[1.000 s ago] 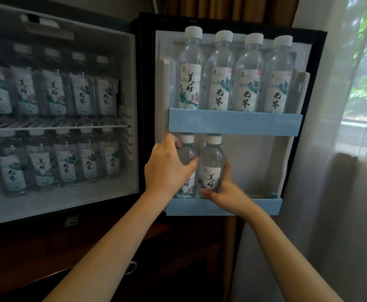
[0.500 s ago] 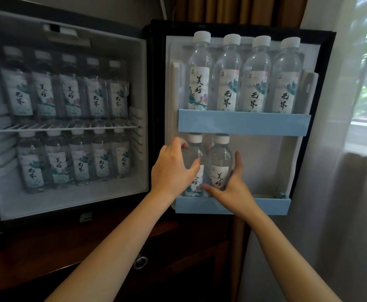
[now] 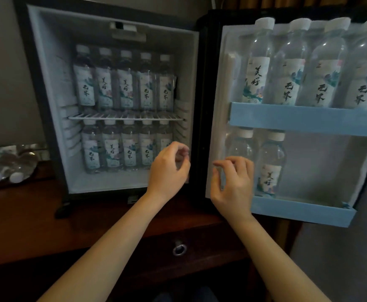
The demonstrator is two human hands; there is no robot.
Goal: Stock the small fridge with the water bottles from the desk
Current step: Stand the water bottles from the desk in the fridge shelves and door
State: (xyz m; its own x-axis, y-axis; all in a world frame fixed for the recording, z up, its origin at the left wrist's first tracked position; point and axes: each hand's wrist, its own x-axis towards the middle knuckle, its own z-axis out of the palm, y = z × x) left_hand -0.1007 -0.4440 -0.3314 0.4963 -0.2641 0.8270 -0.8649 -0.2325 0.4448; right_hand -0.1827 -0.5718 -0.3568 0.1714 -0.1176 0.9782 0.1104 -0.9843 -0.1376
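The small fridge (image 3: 47,105) stands open on the dark wooden desk (image 3: 25,225). Two rows of labelled water bottles fill it, one row on the wire shelf (image 3: 126,117) and one below. The open door (image 3: 219,127) carries several bottles on its upper blue shelf (image 3: 309,120) and two bottles (image 3: 269,164) on the lower blue shelf (image 3: 300,211). My left hand (image 3: 167,168) hovers in front of the fridge's lower right corner, fingers loosely curled, holding nothing. My right hand (image 3: 235,184) hangs empty before the door's left edge. More bottles in plastic wrap (image 3: 6,168) lie on the desk at the left.
A drawer with a metal ring pull (image 3: 179,249) sits in the desk front below the hands. A grey wall is to the left of the fridge, and a curtain hangs behind the door at the right.
Both hands have let go of the two bottles on the lower door shelf and pulled back to the left. The view has swung left, bringing the desk bottles into sight.
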